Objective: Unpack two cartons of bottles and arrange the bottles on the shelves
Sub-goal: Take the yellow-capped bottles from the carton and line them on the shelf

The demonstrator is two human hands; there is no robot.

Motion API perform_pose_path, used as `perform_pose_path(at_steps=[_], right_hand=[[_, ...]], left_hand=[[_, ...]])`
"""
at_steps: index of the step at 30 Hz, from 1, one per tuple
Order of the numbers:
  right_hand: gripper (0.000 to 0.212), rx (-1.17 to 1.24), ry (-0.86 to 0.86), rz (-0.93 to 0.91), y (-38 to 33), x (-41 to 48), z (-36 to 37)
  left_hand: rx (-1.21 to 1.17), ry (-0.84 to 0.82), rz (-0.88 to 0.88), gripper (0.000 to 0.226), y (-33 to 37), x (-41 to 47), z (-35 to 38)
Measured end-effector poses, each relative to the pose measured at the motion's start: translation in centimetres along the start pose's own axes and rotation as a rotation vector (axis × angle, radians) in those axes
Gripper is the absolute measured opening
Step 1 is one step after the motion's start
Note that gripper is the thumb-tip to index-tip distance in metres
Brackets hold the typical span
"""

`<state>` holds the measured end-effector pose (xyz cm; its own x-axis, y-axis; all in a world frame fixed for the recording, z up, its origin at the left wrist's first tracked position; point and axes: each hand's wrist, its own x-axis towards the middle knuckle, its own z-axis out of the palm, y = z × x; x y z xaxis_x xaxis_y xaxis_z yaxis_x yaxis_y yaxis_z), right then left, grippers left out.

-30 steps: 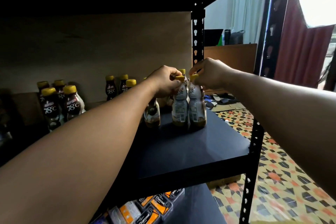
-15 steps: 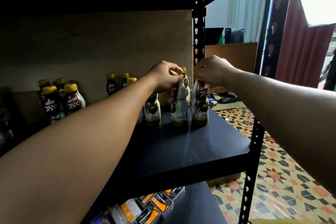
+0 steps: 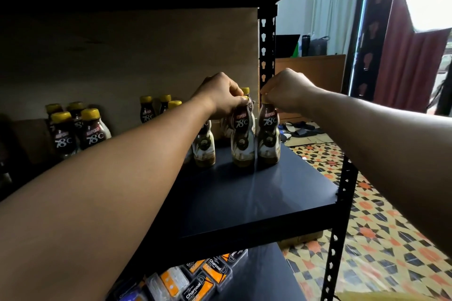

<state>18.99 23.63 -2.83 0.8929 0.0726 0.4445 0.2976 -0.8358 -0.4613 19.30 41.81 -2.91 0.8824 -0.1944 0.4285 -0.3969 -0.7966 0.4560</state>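
Note:
Two brown coffee bottles with yellow caps stand side by side on the dark shelf [image 3: 281, 193]. My left hand [image 3: 220, 95] grips the cap of the left bottle [image 3: 243, 144]. My right hand [image 3: 286, 90] pinches the cap of the right bottle [image 3: 269, 139]. Both labels face me. Another bottle [image 3: 204, 149] stands just left of them, partly hidden behind my left forearm, and one more yellow cap [image 3: 245, 90] shows behind my left hand.
More bottles stand in groups at the far left [image 3: 73, 129] and at the back [image 3: 156, 107] of the shelf. A black upright post [image 3: 266, 56] rises behind the bottles. Orange charcoal packs [image 3: 205, 276] lie on the lower shelf. Patterned floor lies to the right.
Both bottles have been turned so their labels face me, and they stand a little farther back on the shelf. My hands stay on the caps.

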Motion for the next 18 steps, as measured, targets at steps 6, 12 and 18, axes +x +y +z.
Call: perform_pose_path(at_steps=[6,12,18], right_hand=[[0.027,-0.095,0.018,-0.048,0.0,0.4,0.4],[0.030,-0.056,0.038,-0.025,0.4,0.9,0.7],[0.028,0.011,0.053,-0.015,0.7,0.3,1.0]], left_hand=[[0.047,0.134,-0.009,0.018,0.0,0.7,1.3],[0.051,0.147,-0.046,0.024,0.1,1.5,1.5],[0.082,0.115,-0.023,0.018,0.4,1.1,1.1]])
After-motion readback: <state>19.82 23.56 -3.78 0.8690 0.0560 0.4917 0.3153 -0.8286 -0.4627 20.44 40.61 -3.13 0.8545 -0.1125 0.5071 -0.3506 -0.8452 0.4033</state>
